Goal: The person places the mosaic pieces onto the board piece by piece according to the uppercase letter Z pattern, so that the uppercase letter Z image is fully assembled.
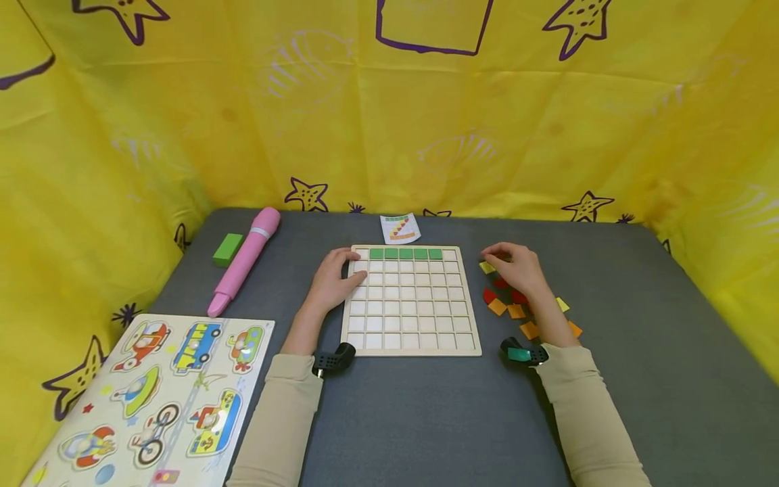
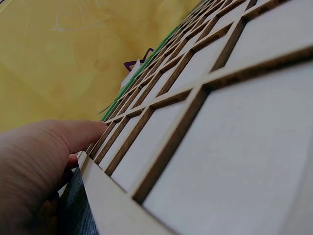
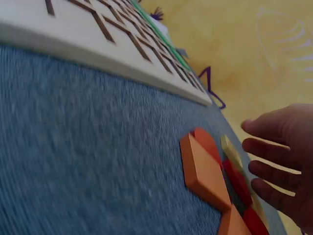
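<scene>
A: Quick, biggest first?
B: Yellow cloth (image 1: 548,122) across the top and sides, dark table (image 1: 426,419) below it. Picture puzzle board (image 1: 231,380), lower left.
A: Grid board (image 1: 409,308)?
B: Frame center, flat on the table. Top row holds five green tiles (image 1: 391,253), a white cell at each end. Probably light and stiff; take it by the pale rim.
A: Pink rod (image 1: 243,264) left of center, tilted. Hands?
B: Left hand (image 1: 331,281) rests at the grid board's upper left edge, fingers relaxed, thumb over the cells. Right hand (image 1: 517,267), right of center, has fingers loosely bent, nothing visible in them.
A: Touching anything?
B: Right wrist view shows a gap between fingers and tiles.
A: Small stuff?
B: Card (image 1: 400,230) just above the grid board; green block (image 1: 228,249) left of the pink rod.
A: Loose pieces?
B: Right of the grid board, partly under the right hand: orange tiles (image 1: 515,311), red tiles (image 1: 489,295), yellow tile (image 1: 487,268) near the fingertips.
A: Handling?
B: Light, rigid, I'd guess; smooth faces may slip. Not fragile-looking. Pinch opposite side edges.
</scene>
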`<move>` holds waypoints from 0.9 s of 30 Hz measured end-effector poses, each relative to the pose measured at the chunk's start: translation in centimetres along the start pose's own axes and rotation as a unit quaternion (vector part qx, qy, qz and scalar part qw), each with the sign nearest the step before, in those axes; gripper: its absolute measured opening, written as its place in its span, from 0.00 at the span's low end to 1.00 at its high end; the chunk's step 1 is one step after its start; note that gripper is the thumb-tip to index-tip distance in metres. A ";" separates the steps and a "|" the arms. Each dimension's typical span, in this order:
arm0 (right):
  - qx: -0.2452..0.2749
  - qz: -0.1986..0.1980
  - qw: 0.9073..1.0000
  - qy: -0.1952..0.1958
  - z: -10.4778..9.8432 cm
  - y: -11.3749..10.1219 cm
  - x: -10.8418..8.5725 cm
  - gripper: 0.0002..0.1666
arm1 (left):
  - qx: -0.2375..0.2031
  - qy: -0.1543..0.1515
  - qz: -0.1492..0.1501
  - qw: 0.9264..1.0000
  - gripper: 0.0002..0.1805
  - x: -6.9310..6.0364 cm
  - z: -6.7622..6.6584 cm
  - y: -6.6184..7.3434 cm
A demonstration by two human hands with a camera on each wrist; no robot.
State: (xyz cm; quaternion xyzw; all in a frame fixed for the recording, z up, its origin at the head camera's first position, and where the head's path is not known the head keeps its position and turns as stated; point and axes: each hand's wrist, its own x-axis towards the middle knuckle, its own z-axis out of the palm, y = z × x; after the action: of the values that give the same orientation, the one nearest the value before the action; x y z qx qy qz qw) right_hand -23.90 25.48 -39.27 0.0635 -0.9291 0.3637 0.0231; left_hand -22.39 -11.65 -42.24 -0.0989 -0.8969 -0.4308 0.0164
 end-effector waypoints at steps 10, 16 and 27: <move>-0.052 0.014 0.992 -0.113 -3.3 0.7 -2.0 0.20 | 0.002 -0.003 -0.002 1.000 0.22 0.1 0.1 0.0; -0.115 -0.035 0.982 -0.145 -3.8 0.8 -2.3 0.19 | 0.004 -0.002 -0.005 1.000 0.22 0.1 0.0 0.0; -0.091 -0.057 0.984 -0.142 -3.1 1.6 -1.9 0.17 | 0.009 -0.003 -0.008 1.000 0.23 0.1 0.0 0.1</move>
State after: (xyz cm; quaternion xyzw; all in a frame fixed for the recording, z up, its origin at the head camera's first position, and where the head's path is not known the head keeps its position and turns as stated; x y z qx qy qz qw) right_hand -22.29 28.99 -38.23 0.1653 -0.9469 0.2631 -0.0826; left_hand -22.43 -11.56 -42.15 -0.0930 -0.9017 -0.4222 0.0115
